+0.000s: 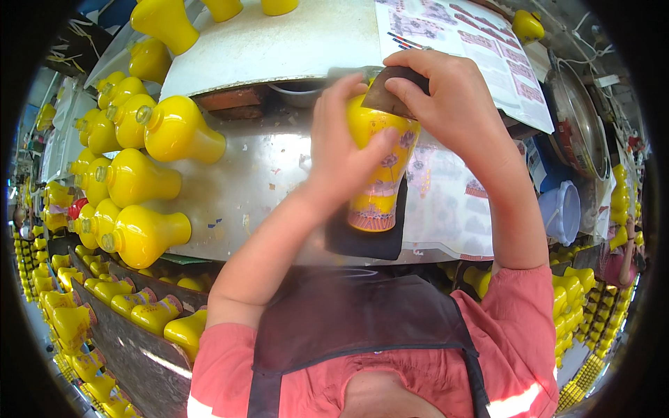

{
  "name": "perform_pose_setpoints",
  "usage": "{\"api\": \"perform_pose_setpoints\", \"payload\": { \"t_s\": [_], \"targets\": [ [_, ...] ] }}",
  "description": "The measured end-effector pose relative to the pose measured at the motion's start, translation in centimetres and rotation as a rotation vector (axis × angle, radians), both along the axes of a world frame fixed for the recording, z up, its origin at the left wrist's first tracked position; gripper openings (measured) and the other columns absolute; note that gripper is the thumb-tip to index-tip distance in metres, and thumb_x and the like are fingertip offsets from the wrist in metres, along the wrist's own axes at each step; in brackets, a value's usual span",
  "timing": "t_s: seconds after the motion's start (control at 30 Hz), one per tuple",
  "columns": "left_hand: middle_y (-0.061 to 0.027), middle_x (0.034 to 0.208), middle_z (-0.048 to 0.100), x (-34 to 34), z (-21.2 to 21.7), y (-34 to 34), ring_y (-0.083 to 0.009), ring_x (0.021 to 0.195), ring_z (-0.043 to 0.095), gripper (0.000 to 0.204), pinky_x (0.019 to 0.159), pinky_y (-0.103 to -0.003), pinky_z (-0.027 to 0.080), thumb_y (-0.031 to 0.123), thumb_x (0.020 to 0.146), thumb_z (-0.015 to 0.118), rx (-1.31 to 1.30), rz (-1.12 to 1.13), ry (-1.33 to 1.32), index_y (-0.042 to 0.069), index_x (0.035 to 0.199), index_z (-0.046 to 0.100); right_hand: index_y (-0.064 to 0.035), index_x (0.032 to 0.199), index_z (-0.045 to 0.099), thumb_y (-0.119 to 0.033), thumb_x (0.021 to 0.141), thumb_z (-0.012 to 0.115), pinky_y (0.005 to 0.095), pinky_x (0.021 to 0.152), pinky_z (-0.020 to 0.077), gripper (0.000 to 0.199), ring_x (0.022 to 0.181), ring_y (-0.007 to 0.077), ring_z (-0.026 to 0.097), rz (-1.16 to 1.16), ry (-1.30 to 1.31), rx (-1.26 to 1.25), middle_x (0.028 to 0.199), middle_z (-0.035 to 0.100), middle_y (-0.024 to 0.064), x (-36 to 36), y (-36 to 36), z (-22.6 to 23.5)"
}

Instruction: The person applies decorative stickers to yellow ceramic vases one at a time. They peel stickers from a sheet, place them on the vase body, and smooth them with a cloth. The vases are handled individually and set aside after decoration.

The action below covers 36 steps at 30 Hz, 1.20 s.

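A glossy yellow vase point(373, 198) with purple flower decals and a patterned band round its base lies on a dark pad point(362, 244) in front of me. My left hand point(341, 143), slightly blurred, curves round the vase's left side, its thumb across the decorated body. In my right hand point(446, 83) is a thin dark-brown scraper point(390, 97), pinched between thumb and fingers and lying against the vase's shoulder. The vase's neck is mostly hidden behind the scraper and hands.
Several plain yellow vases point(146, 177) lie along the table's left side. Printed decal sheets point(481, 56) cover the far right, with another decal sheet point(446, 216) beside the pad. A white bucket point(559, 212) stands at right. Racks of decorated vases point(153, 313) are at lower left.
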<state>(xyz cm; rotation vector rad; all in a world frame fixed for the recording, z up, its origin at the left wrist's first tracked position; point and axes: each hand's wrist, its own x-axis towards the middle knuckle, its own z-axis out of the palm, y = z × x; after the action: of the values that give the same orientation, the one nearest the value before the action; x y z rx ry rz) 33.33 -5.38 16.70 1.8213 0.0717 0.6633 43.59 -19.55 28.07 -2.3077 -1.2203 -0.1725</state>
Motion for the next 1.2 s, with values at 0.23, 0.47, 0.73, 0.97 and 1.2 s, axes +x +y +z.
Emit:
{"api": "perform_pose_setpoints", "payload": {
  "t_s": [0.23,0.47,0.73,0.97,1.2],
  "targets": [
    [-0.0158,0.115,0.063,1.7,1.4,0.0,-0.0322,0.112,0.062,0.062,0.100,-0.043,0.049,0.025,0.083,0.077,-0.183,0.039,0.090,0.002,0.136,0.055,-0.0013,0.099,0.070,-0.015,0.091,0.069,0.0456,0.076,0.0560,0.017,0.081,0.0393,0.070,-0.020,-0.186,0.103,0.089,0.072,0.0188,-0.2,0.1,-1.4],
    [-0.0093,0.111,0.063,2.1,2.2,0.2,-0.0194,0.104,0.062,0.046,0.094,-0.033,0.051,0.016,0.093,0.070,-0.365,0.004,0.142,0.000,0.134,0.057,-0.0083,0.108,0.076,-0.004,0.084,0.077,0.0349,0.066,0.0570,0.024,0.076,0.0265,0.071,-0.059,-0.470,0.233,0.094,0.076,0.0111,-3.7,-2.8,-2.8],
    [-0.0029,0.114,0.066,1.3,3.2,0.4,-0.0104,0.099,0.062,0.024,0.090,-0.025,0.052,0.014,0.106,0.058,-0.494,-0.054,0.117,0.000,0.124,0.065,-0.0144,0.103,0.074,-0.014,0.076,0.081,0.0352,0.060,0.0539,0.028,0.070,0.0239,0.067,0.230,-0.402,0.191,0.085,0.068,0.0046,-6.2,-5.2,-6.6],
    [-0.0156,0.118,0.059,0.8,1.7,-0.4,-0.0310,0.112,0.059,0.033,0.100,-0.039,0.048,0.026,0.095,0.067,0.178,0.112,0.031,0.004,0.119,0.069,-0.0061,0.111,0.073,0.004,0.082,0.079,0.0336,0.065,0.0556,0.031,0.076,0.0282,0.070,0.519,-0.199,0.458,0.098,0.075,0.0118,-7.7,-6.0,-7.5],
    [-0.0106,0.121,0.064,0.9,-0.1,0.7,-0.0170,0.107,0.063,0.039,0.098,-0.030,0.051,0.029,0.112,0.041,-0.171,-0.043,0.050,0.000,0.130,0.059,-0.0052,0.110,0.073,0.004,0.086,0.077,0.0325,0.070,0.0570,0.026,0.079,0.0249,0.072,-0.171,-0.322,0.434,0.099,0.076,0.0105,-5.5,-6.3,-8.6]
  ]
}}
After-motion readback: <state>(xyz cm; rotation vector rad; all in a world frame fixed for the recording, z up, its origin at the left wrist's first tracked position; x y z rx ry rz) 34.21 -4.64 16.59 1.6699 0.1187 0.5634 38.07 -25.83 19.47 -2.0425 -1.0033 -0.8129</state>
